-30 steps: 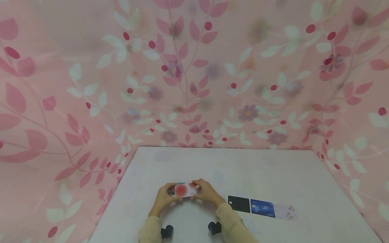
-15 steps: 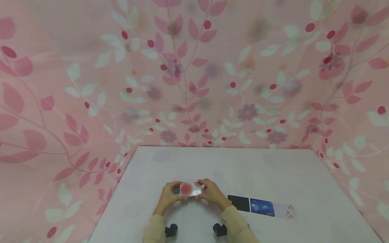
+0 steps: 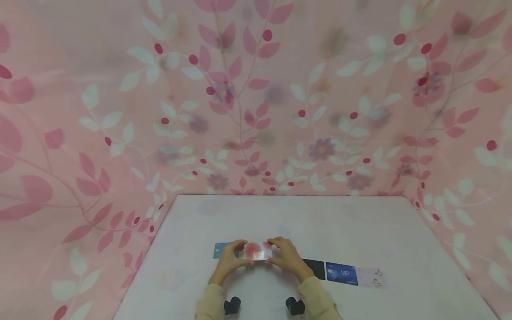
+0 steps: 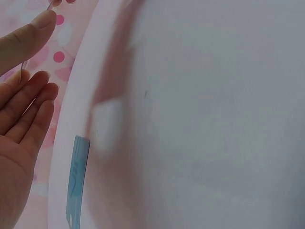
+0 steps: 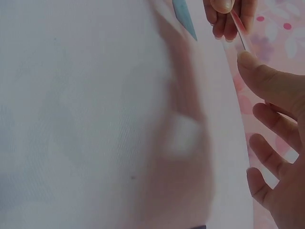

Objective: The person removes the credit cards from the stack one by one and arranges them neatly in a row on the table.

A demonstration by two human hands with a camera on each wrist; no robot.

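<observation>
Both hands hold up a white card with red circles (image 3: 258,251) by its two short ends, above the table. My left hand (image 3: 230,262) pinches its left end between thumb and fingers. At the right end, my right hand (image 3: 291,260) does the same, its lower fingers spread loosely in the right wrist view. Seen there, the card (image 5: 239,31) is nearly edge-on. Just behind the left hand lies a teal card (image 3: 220,250), partly covered by that hand; the left wrist view shows this teal card (image 4: 77,181) flat on the table.
Right of the hands, a black card (image 3: 317,269), a blue VIP card (image 3: 342,273) and a pale flowered card (image 3: 373,278) lie in a row on the white table (image 3: 300,213). The right forearm overlaps the black one. Pink floral cloth (image 3: 256,111) surrounds the table.
Both hands have shifted right with the held card, whose face now catches a bright glare. More of the teal card shows left of the left hand. The head view has turned slightly.
</observation>
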